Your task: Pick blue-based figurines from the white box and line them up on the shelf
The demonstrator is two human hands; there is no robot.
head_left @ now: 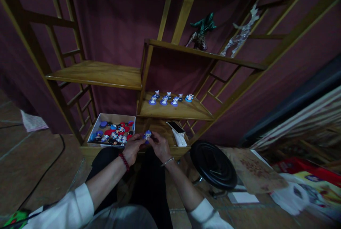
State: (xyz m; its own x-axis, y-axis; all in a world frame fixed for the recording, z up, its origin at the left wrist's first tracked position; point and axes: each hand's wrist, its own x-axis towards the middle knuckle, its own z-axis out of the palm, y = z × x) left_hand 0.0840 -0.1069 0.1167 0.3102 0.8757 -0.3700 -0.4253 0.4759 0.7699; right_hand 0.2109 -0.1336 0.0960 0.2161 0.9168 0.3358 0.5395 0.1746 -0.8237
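A small purple-and-white figurine [147, 136] is held between my two hands above my lap, in front of the low shelf. My left hand [133, 148] pinches it from the left, and my right hand [160, 145] grips it from the right. To the left stands a white box [96, 121] full of loose little figurines in red, blue, black and white, with round purple bases among them. Beyond my hands, several figurines [164, 100] stand upright in two rows on the shelf board [183, 112]; a blue-based one [189, 97] is at the right end.
A phone [176, 127] and a white item [181, 139] lie right of my hands. Higher up stand a green statuette [204, 28] and a clear one [241, 33]. A black round stool [213, 165] is at my right, beside plastic bags [293, 193]. Wooden posts frame the shelves.
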